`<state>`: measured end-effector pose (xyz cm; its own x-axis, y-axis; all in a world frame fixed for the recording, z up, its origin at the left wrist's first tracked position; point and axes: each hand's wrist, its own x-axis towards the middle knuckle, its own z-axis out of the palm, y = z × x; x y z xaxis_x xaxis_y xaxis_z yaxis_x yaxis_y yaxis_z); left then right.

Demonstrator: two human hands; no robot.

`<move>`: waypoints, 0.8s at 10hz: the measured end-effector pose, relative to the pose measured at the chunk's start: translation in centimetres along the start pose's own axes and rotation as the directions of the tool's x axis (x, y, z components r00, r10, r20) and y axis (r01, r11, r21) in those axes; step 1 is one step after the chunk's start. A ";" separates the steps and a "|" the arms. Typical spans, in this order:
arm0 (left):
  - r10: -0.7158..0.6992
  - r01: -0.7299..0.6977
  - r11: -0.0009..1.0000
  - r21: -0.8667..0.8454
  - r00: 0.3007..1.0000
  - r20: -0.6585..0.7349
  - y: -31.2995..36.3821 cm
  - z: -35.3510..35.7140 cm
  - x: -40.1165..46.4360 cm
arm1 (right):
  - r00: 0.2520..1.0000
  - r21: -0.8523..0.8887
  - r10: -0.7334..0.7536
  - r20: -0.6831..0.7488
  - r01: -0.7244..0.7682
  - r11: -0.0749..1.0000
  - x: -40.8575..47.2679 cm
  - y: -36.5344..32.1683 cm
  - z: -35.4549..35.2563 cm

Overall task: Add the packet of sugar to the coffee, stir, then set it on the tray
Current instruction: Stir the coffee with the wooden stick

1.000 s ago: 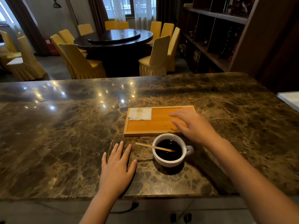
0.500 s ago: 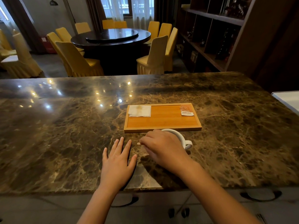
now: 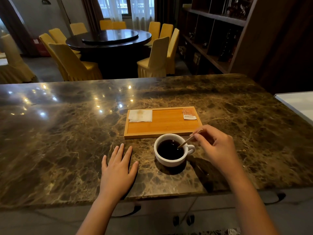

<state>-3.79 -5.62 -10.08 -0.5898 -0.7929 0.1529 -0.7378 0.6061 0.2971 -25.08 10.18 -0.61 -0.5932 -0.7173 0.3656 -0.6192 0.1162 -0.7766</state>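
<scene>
A white cup (image 3: 169, 161) of dark coffee stands on the marble counter just in front of the wooden tray (image 3: 162, 127). My right hand (image 3: 215, 146) pinches a thin wooden stir stick (image 3: 188, 140) whose lower end dips into the coffee. The orange sugar packet (image 3: 189, 114) lies in the tray's far right corner. A white napkin (image 3: 140, 115) lies in the tray's far left corner. My left hand (image 3: 118, 170) rests flat on the counter, left of the cup, fingers spread.
The marble counter (image 3: 67, 141) stretches wide to the left. A white surface (image 3: 298, 103) meets its right edge. Beyond are a round dark table (image 3: 108, 39), yellow chairs (image 3: 155, 58) and shelves (image 3: 211, 39).
My right hand left the packet on the tray, came over the cup, picked up the stir stick that lay across the rim and now holds it angled into the coffee. The left hand stayed flat.
</scene>
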 end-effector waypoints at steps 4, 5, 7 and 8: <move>-0.004 0.004 1.000 0.018 1.000 0.014 0.1 -0.1 0.0 | 0.992 0.369 0.106 0.065 -0.123 0.921 -1.7 0.0 1.9; -0.006 0.005 1.000 0.020 1.000 0.016 0.0 -0.1 0.1 | 0.998 0.305 0.069 -0.013 -0.061 0.950 -1.8 0.4 3.0; -0.009 0.009 1.000 0.025 1.000 0.015 0.1 -0.1 0.0 | 0.995 0.004 -0.076 -0.056 0.077 0.997 -2.2 0.4 1.8; -0.010 0.010 1.000 0.024 1.000 0.014 0.1 -0.1 0.0 | 0.996 -0.033 -0.085 -0.016 0.084 0.996 -2.3 0.0 1.4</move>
<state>-3.83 -5.60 -9.94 -0.5868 -0.7981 0.1367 -0.7513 0.5997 0.2756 -23.05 10.89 -2.18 -0.5463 -0.7137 0.4383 -0.6840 0.0782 -0.7253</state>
